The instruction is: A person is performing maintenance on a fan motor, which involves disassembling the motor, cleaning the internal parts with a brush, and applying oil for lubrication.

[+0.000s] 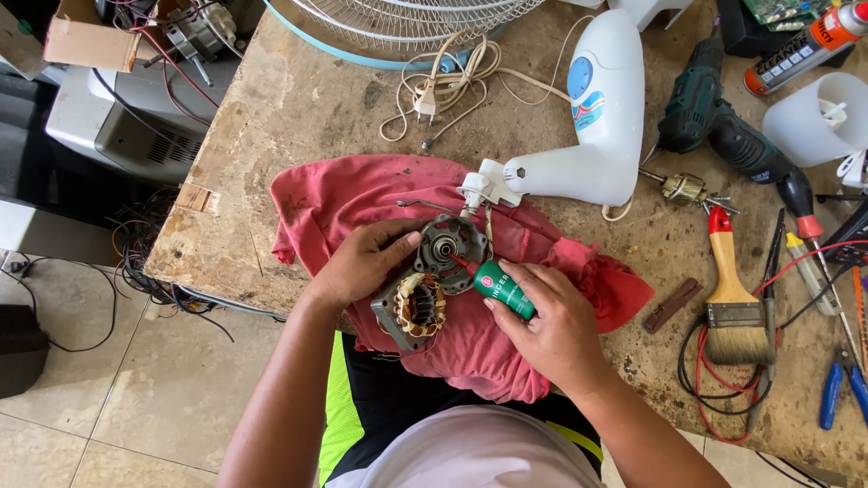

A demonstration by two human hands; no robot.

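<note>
Centre of frame: left hand point(362, 262) gripping grey motor cover point(449, 246) on fan motor point(411, 307), over red cloth point(470, 343) on worktop point(298, 108); right hand point(553, 325) closed around green oil bottle point(503, 289), red nozzle touching cover's hub; paintbrush point(734, 303) at right.

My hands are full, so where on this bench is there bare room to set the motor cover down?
Bare wood lies left of the white plug, above the red cloth. Right of the paintbrush it is crowded with tools.

Worn wooden workbench point(298, 108), beige tiled floor point(108, 398)
</note>
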